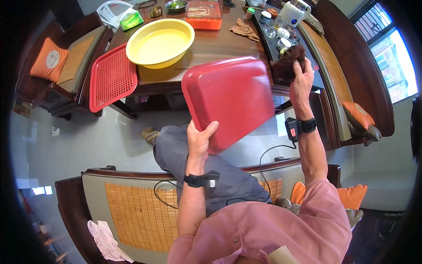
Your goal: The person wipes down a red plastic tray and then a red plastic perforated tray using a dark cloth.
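Observation:
A red plastic tray or shallow basin (230, 95) is tilted in front of me, its smooth underside showing. My left hand (199, 140) grips its lower left edge, thumb on the red surface. Off the tray's right side, my right hand (302, 81) holds a dark brown cloth (289, 62), bunched in the fingers near the black tea tray (315, 78). A yellow plastic basin (160, 43) stands on the wooden table (204, 46). To its left, a red perforated tray (113, 77) juts over the table's edge.
An orange-red box with a clear lid (203, 15) and a light brown cloth (244, 29) lie on the table. Glass cups (269, 29) and a white electric kettle (293, 12) stand at the right. Wooden benches flank the table. Cables run from both wrist devices.

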The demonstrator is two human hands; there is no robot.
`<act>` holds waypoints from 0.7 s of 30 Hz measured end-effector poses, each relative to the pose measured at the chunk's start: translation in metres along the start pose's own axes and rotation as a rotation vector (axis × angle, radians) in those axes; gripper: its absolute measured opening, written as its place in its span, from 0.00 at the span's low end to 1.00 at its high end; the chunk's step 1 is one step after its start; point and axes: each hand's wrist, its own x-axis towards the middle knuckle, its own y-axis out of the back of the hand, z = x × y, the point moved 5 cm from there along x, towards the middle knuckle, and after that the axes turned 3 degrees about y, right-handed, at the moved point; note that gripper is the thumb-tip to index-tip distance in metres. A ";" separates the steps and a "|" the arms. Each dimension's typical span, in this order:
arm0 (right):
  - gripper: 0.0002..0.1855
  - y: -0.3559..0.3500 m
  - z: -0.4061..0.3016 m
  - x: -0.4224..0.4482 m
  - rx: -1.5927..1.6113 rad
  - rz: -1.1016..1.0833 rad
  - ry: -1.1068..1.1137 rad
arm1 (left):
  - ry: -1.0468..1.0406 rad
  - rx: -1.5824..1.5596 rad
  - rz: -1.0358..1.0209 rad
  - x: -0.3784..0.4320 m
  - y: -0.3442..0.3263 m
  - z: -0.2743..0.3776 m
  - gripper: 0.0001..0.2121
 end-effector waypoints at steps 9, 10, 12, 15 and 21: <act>0.32 -0.171 -0.051 -0.150 -0.515 -0.997 0.603 | -0.106 0.190 0.076 0.010 0.010 -0.012 0.31; 0.32 -0.176 -0.044 -0.150 -0.493 -0.998 0.563 | -0.160 0.203 0.101 0.011 0.014 -0.013 0.29; 0.33 -0.184 -0.022 -0.140 -0.451 -0.999 0.480 | -0.176 0.189 0.124 0.013 0.017 -0.016 0.28; 0.32 -0.188 0.009 -0.111 -0.435 -0.926 0.319 | -0.092 0.124 0.127 0.011 0.011 -0.011 0.25; 0.27 -0.171 0.043 -0.091 -0.578 -0.790 0.111 | -0.082 0.209 0.148 0.010 0.011 -0.012 0.23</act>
